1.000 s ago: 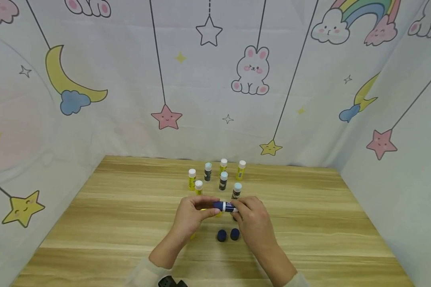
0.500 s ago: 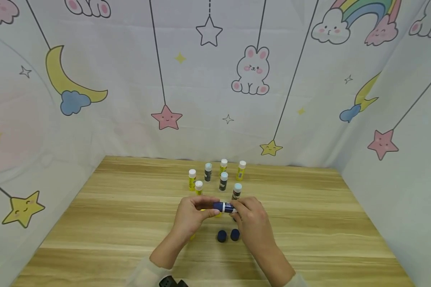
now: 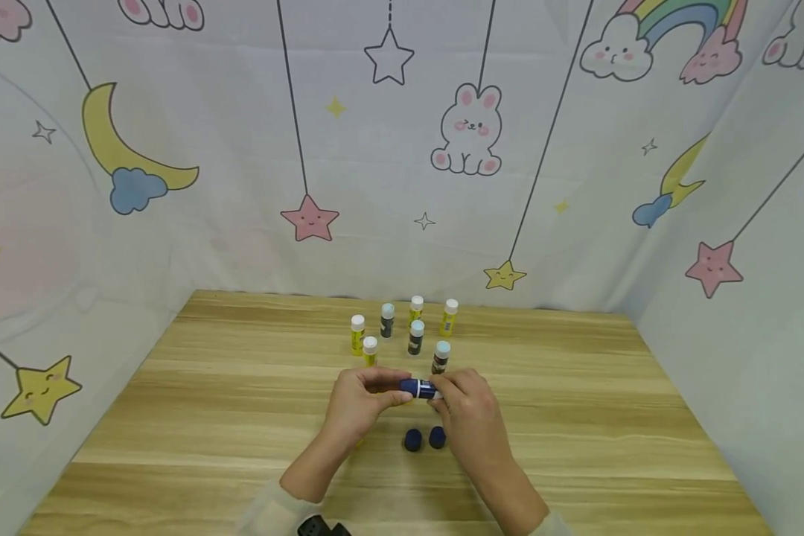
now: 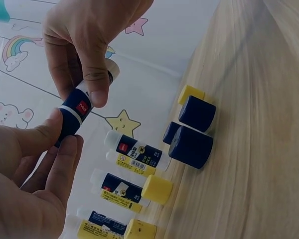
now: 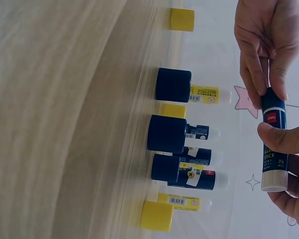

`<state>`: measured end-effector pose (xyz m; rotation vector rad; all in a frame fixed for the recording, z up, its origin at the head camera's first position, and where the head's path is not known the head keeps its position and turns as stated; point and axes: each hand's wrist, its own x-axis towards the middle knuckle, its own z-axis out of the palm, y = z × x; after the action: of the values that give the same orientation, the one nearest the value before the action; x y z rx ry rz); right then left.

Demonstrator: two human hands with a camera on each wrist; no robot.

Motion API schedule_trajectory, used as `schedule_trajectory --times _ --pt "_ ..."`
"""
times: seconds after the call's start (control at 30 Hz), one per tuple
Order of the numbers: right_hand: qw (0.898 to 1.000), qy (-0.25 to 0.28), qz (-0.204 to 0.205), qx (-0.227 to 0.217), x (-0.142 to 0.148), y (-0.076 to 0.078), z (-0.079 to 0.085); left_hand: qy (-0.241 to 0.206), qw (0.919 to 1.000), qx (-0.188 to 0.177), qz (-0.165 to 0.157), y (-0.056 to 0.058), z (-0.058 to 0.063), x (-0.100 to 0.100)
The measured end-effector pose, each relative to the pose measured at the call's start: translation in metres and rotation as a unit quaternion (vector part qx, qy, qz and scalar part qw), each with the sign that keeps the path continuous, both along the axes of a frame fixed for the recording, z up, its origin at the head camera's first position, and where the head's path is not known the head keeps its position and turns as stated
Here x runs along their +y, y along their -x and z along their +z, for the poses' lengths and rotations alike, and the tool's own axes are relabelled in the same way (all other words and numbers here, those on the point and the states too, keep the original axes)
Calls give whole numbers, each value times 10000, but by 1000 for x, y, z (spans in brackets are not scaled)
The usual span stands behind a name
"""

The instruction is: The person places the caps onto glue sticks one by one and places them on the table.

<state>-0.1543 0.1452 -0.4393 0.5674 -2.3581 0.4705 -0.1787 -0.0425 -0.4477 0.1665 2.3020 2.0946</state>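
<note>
Above table: hands facing, both pinching glue stick.

1. Left hand: bare, uncovered from the fingertips down past the wrist.
2. Right hand: bare likewise.
3. Left sleeve: off-white, plain, toward the near side of the wooden table.
4. Right sleeve: also off-white, only a small piece showing.
5. Black device by the left sleeve: blocky, two-part, partly cut off.
</note>
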Motion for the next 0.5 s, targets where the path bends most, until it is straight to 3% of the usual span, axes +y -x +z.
schedule_trajectory --times 0.5 --pt "9991 196 214 319 -2 0 -4 -237 9997 -2 -96 0 -1 -2"
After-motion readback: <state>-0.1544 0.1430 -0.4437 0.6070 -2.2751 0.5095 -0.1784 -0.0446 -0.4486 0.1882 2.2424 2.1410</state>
